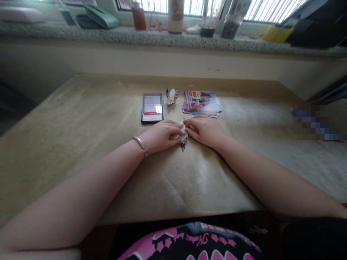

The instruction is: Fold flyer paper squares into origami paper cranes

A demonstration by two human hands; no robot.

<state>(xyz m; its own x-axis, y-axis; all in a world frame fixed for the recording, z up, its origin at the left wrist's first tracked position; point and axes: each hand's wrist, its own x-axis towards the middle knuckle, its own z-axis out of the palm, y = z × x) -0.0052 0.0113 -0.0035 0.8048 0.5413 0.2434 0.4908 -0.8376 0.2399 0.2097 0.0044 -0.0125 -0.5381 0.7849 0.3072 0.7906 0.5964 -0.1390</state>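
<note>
A small folded paper piece (184,143), white with a colourful printed tip, lies on the table between my hands. My left hand (165,135), with a silver bangle on its wrist, has its fingers closed on the paper's left side. From the right, the bent fingers of my right hand (204,130) press on the same paper, partly hiding its middle. Just beyond them sits another folded paper shape (172,96) with pointed, raised tips. Left of that is a smartphone (152,108), lying face up with its screen lit. A stack of printed sheets (202,102) rests behind my right hand.
The beige table (81,144) meets a wall below a granite windowsill (121,36). Along the sill stand a red container (138,16), a pale bottle (176,16) and a yellow item (278,33). A blurred bluish object (316,124) lies at the table's right.
</note>
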